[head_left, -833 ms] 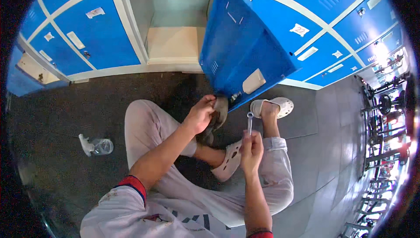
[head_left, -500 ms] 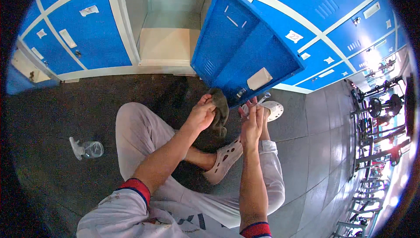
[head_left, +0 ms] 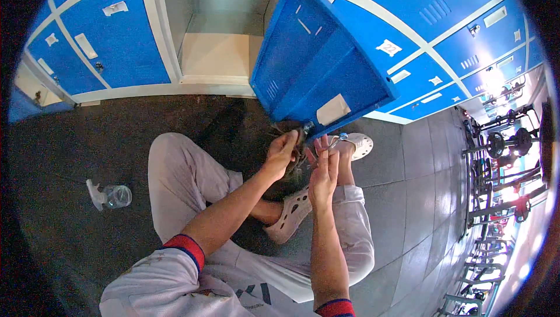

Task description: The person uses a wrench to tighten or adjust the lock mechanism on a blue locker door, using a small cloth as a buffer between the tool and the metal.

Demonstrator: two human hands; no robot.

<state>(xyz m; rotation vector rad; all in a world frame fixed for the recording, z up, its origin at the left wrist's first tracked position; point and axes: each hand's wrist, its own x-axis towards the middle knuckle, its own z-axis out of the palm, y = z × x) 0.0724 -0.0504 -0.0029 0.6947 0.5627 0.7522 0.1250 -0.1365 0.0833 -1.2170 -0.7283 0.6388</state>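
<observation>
My left hand (head_left: pixel 282 155) is closed on a dark grey-brown cloth (head_left: pixel 291 125), bunched beside the lower edge of an open blue locker door (head_left: pixel 318 54). The cloth is blurred and partly hidden by the fingers. A metal lock fitting (head_left: pixel 307 127) sits on the door's inner face near that edge, right by the cloth. Just below the door's corner, my right hand (head_left: pixel 323 177) pinches a small shiny metal piece with a round end (head_left: pixel 343 137); its exact kind is unclear. Some of that hand's fingers reach up toward the door edge.
Behind the door is the open locker compartment (head_left: pixel 216 54). Closed blue lockers (head_left: pixel 116 37) line both sides. A clear spray bottle (head_left: pixel 111 195) lies on the dark floor to the left. My bent legs and pale clogs (head_left: pixel 289 218) are beneath my hands. Gym weights (head_left: pixel 507 142) stand far right.
My left hand has moved right and up with the cloth, toward the lock fitting. My right hand has shifted slightly left, still with the metal piece. The whole view has shifted a little.
</observation>
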